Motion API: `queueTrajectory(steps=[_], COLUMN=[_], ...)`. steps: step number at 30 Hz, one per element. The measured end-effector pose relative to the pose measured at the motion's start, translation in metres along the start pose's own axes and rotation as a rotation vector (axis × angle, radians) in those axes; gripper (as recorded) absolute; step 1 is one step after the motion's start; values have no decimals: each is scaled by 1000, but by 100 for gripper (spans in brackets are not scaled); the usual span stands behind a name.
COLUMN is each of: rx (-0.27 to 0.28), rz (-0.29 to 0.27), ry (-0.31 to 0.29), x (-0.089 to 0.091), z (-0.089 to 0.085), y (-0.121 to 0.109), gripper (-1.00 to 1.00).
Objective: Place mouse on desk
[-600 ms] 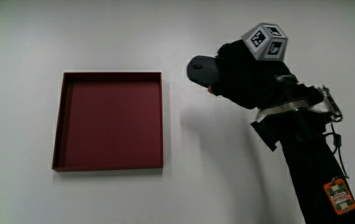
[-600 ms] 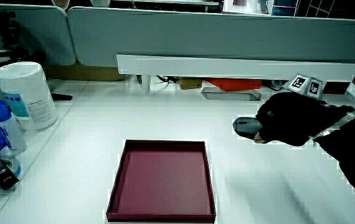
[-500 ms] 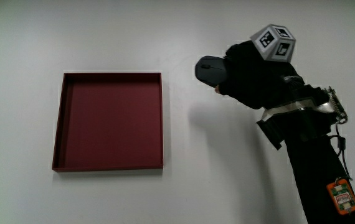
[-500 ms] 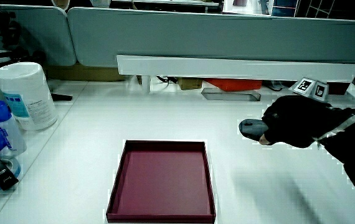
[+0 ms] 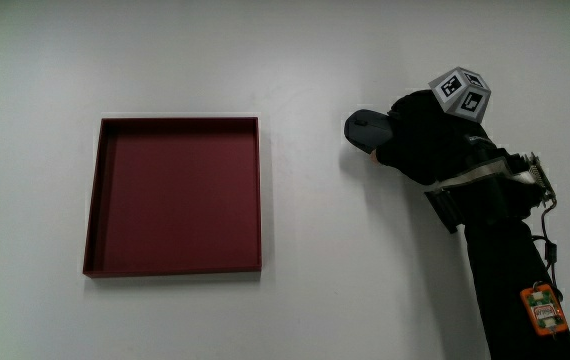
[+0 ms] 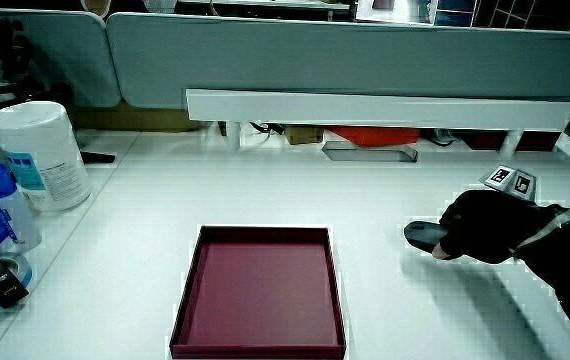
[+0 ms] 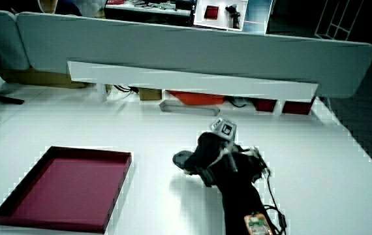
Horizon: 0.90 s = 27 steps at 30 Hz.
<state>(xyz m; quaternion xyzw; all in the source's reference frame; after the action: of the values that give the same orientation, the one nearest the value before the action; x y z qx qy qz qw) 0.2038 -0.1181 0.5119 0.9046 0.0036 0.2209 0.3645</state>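
The hand (image 5: pixel 420 145) in the black glove is lying over the mouse (image 5: pixel 365 130), w/ its fingers curled down round the mouse's body and gripping it; only the dark grey end pointing toward the tray is sticking out from under the glove. The mouse is sitting low on the white table (image 5: pixel 315 300), apparently touching it, though I can't tell for sure whether it's resting fully or just grazing the surface; a thin shadow is showing right under it. The patterned cube (image 5: pixel 460 93) is riding on the back of the hand, tilted, and the forearm (image 5: pixel 510 260) is running back toward the person, w/ a strap round the wrist and a small orange tag (image 5: pixel 542 308) fixed on the sleeve nearer the person. The dark red tray (image 5: pixel 90 200) is lying flat on the table, well apart from the mouse, nothing in it. In both side views the hand is pressing down over the mouse (image 6: pixel 423 235) (image 7: pixel 183 158), mouse beside the tray and not in it, approx level w/ the tray's edge farthest from the person. In a side view a white tub of wipes (image 6: pixel 40 150) is standing upright near the table's edge, w/ a blue-capped bottle (image 6: pixel 3 200) just beside it and nearer the person. A low grey partition (image 6: pixel 345 60) is standing along the table, w/ a white shelf (image 6: pixel 375 105) in front of it.
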Motion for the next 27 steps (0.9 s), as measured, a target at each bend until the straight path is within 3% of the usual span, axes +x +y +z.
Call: queueTrajectory(steps=[11, 22, 27], rx=[-10, 9, -29], rz=[-39, -40, -44], ry=[-8, 1, 13], x=[19, 28, 30], z=[-25, -33, -36], y=[9, 11, 9], gripper=[0, 0, -38])
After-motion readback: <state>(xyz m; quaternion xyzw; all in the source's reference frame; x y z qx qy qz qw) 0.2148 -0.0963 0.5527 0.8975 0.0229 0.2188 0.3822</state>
